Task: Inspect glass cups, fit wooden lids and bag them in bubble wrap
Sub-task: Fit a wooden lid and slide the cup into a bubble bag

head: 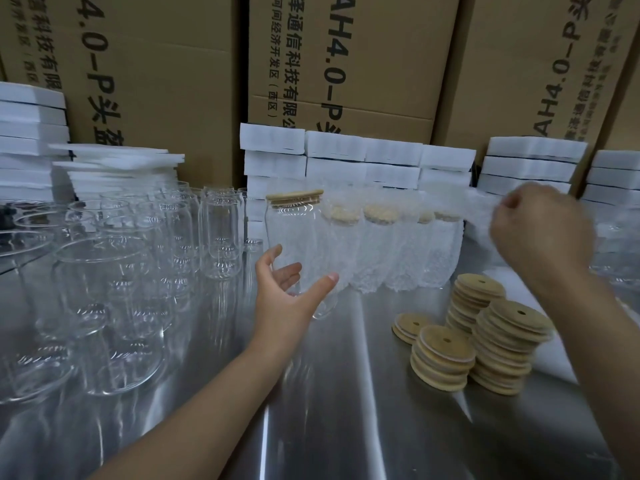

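Close up, my left hand [287,296] curled round a clear glass cup [294,237] with its wooden lid [294,197], by the bagged cups [377,251], my right hand [540,233] pinched a clear bubble wrap bag [481,211], and many bare cups [114,271] waited.

Printed markings: three cardboard cartons behind the table, with all the lettering running sideways.
I am reading "4.0-P头", "科技有限" and "西区" on the left carton [166,81]; "AH4.0-P", "泽通信科技有限公" and "河间经济开发区(西区)" on the middle carton [381,46]; and "AH4.0-P头" on the right carton [512,81], where the smaller characters are blurring too much for me to read.
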